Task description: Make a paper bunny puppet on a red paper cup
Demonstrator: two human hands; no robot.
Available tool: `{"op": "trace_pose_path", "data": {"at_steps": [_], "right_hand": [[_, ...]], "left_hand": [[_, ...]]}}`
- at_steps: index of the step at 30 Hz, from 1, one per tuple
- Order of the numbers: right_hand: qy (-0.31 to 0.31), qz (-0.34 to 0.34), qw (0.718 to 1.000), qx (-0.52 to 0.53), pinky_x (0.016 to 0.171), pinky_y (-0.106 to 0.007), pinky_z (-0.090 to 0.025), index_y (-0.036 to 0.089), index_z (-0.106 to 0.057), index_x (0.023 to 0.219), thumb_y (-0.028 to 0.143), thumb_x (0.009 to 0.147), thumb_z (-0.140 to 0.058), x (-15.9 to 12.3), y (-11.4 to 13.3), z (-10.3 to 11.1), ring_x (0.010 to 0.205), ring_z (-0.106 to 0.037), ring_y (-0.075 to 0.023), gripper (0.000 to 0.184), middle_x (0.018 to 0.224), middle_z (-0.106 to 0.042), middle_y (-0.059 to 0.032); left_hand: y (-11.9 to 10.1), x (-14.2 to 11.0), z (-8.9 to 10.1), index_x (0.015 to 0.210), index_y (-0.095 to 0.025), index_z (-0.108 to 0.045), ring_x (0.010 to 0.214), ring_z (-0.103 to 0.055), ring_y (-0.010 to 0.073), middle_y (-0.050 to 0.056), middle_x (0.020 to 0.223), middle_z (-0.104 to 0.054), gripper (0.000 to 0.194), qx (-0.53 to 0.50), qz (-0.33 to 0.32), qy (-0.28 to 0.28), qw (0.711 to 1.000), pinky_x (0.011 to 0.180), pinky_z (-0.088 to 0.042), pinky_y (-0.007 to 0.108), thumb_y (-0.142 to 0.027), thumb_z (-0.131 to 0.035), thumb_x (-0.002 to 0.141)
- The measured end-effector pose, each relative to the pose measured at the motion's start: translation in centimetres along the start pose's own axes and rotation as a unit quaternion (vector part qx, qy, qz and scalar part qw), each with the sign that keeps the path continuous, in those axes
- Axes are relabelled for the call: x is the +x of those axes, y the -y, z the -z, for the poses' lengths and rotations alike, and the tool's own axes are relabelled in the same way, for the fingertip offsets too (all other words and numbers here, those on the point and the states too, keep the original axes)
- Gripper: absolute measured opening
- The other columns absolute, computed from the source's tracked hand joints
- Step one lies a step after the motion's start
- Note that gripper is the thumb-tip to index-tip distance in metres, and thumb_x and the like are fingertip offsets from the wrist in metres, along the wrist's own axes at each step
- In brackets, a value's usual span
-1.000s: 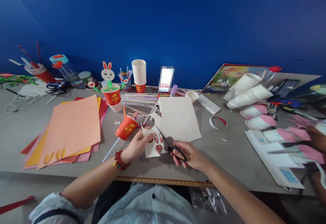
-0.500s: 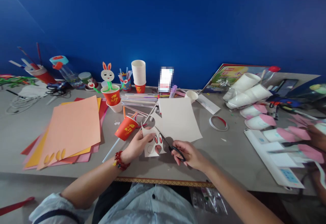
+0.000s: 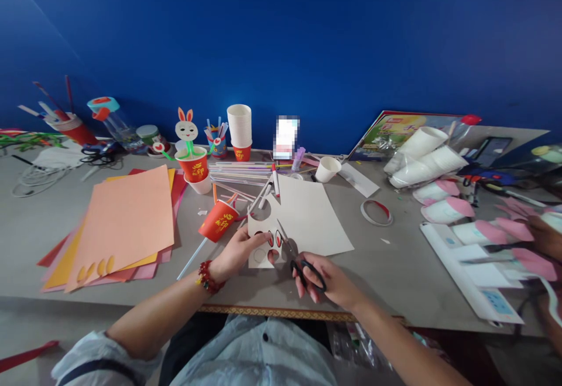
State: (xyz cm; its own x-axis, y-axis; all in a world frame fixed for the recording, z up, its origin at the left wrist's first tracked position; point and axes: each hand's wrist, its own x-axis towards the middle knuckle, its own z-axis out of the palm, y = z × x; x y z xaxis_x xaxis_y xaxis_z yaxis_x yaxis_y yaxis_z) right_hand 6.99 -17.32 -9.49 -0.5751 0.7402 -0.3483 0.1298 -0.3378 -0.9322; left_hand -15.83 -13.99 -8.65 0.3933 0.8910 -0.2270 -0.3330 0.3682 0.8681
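A piece of white paper (image 3: 258, 228) is pinched in my left hand (image 3: 235, 254), thumb on top. On it are two drawn ovals with red centres, a pencilled circle and round cut-outs. My right hand (image 3: 329, 277) has its fingers in the black handles of a pair of scissors (image 3: 291, 251). The scissor blades are spread, at the right edge of the paper near the ovals. Beyond the hands lies a larger white sheet (image 3: 314, 216). Left of the paper, a red paper cup (image 3: 218, 221) with straws lies tipped over.
Coloured paper sheets (image 3: 132, 216) are piled at left. A rabbit figure (image 3: 185, 130) stands in a red cup behind them. A tape roll (image 3: 376, 213), a white cup (image 3: 328, 169) and straws (image 3: 241, 172) lie further back. At far right, another person's hand (image 3: 544, 234) is near pink-and-white paper pieces.
The scissors have drawn back slightly toward me and their blades have spread apart. The small paper now lies flatter, and the larger sheet has shifted a little toward me and right.
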Motion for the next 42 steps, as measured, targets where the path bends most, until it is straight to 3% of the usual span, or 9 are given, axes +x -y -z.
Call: {"op": "trace_pose_path", "data": {"at_steps": [4, 11, 16, 19, 23, 27, 31, 36, 42], "right_hand": [[-0.02, 0.001, 1.0, 0.014, 0.042, -0.02, -0.031, 0.017, -0.052, 0.089, 0.072, 0.084, -0.053, -0.6, -0.3, -0.9, 0.039, -0.044, -0.0069, 0.056, 0.065, -0.066, -0.0017], [-0.087, -0.029, 0.996, 0.007, 0.04, -0.02, -0.028, 0.018, -0.052, 0.086, 0.075, 0.08, -0.055, -2.0, -1.0, -2.7, 0.039, -0.041, -0.0067, 0.057, 0.062, -0.064, -0.0006], [-0.136, -0.018, 0.991, 0.007, 0.04, -0.019, -0.028, 0.019, -0.052, 0.079, 0.073, 0.078, -0.06, -4.4, -1.6, -3.5, 0.04, -0.038, -0.0067, 0.054, 0.057, -0.061, 0.0008], [-0.13, -0.044, 0.99, 0.039, 0.036, -0.02, -0.025, 0.019, -0.054, 0.081, 0.075, 0.077, -0.058, -5.1, -2.5, -4.6, 0.036, -0.036, -0.006, 0.057, 0.057, -0.063, -0.0001], [-0.126, -0.064, 0.987, 0.075, 0.034, -0.019, -0.025, 0.019, -0.053, 0.081, 0.075, 0.078, -0.057, -4.0, -3.8, -6.4, 0.031, -0.037, -0.0046, 0.057, 0.059, -0.065, -0.0003], [-0.128, -0.04, 0.985, 0.107, 0.032, -0.018, -0.028, 0.019, -0.05, 0.085, 0.078, 0.077, -0.054, -2.2, -3.8, -7.4, 0.03, -0.041, -0.0051, 0.06, 0.062, -0.065, 0.0], [-0.146, -0.007, 0.982, 0.121, 0.032, -0.017, -0.029, 0.019, -0.051, 0.085, 0.078, 0.078, -0.054, -0.8, -2.8, -7.7, 0.03, -0.041, -0.0041, 0.06, 0.061, -0.063, 0.001], [-0.181, 0.012, 0.976, 0.12, 0.032, -0.017, -0.029, 0.019, -0.051, 0.085, 0.075, 0.079, -0.056, 0.7, -2.2, -7.8, 0.031, -0.042, -0.0045, 0.057, 0.06, -0.063, 0.002], [-0.205, 0.03, 0.97, 0.13, 0.032, -0.016, -0.032, 0.02, -0.049, 0.085, 0.072, 0.081, -0.056, 1.8, -1.9, -8.2, 0.032, -0.043, -0.0041, 0.052, 0.064, -0.066, 0.0011]], "left_hand": [[0.0, -0.2, -0.3, 0.083, -0.013, -0.068, 0.053, -0.063, 0.0158, 0.006, 0.062, -0.069, 0.033, 0.016, 0.001, -0.002, 1.0, 0.052, -0.048, 0.024, -0.046, -0.072, 0.08], [0.3, 0.2, -0.2, 0.088, -0.013, -0.066, 0.058, -0.066, 0.016, 0.005, 0.071, -0.071, 0.032, -0.048, 0.004, -0.024, 0.999, 0.056, -0.053, 0.026, -0.042, -0.076, 0.077], [0.6, 0.6, 0.1, 0.084, -0.013, -0.065, 0.066, -0.071, 0.0199, 0.007, 0.078, -0.073, 0.033, -0.076, 0.017, -0.079, 0.994, 0.062, -0.056, 0.029, -0.04, -0.081, 0.072], [0.9, 0.7, 0.0, 0.086, -0.013, -0.066, 0.064, -0.069, 0.0181, 0.006, 0.077, -0.072, 0.034, -0.082, 0.007, -0.091, 0.992, 0.061, -0.055, 0.029, -0.039, -0.081, 0.071], [1.1, 0.7, -0.3, 0.082, -0.013, -0.066, 0.055, -0.063, 0.0133, 0.002, 0.07, -0.07, 0.034, -0.086, 0.0, -0.125, 0.988, 0.055, -0.051, 0.026, -0.038, -0.084, 0.068], [1.2, 0.7, -0.6, 0.087, -0.013, -0.068, 0.061, -0.065, 0.0143, 0.003, 0.076, -0.073, 0.034, -0.1, -0.029, -0.139, 0.985, 0.059, -0.052, 0.026, -0.036, -0.084, 0.067], [1.3, 0.8, -0.8, 0.09, -0.012, -0.069, 0.064, -0.066, 0.0148, 0.005, 0.081, -0.074, 0.034, -0.116, -0.036, -0.127, 0.984, 0.066, -0.054, 0.028, -0.034, -0.083, 0.069], [1.1, 0.5, -1.1, 0.085, -0.011, -0.068, 0.06, -0.064, 0.0143, 0.004, 0.072, -0.071, 0.031, -0.108, -0.036, -0.097, 0.989, 0.06, -0.052, 0.026, -0.037, -0.08, 0.073], [1.5, 0.4, -1.1, 0.086, -0.013, -0.067, 0.065, -0.066, 0.0146, 0.003, 0.075, -0.071, 0.028, -0.094, -0.077, -0.118, 0.985, 0.065, -0.053, 0.026, -0.036, -0.078, 0.076]]}}
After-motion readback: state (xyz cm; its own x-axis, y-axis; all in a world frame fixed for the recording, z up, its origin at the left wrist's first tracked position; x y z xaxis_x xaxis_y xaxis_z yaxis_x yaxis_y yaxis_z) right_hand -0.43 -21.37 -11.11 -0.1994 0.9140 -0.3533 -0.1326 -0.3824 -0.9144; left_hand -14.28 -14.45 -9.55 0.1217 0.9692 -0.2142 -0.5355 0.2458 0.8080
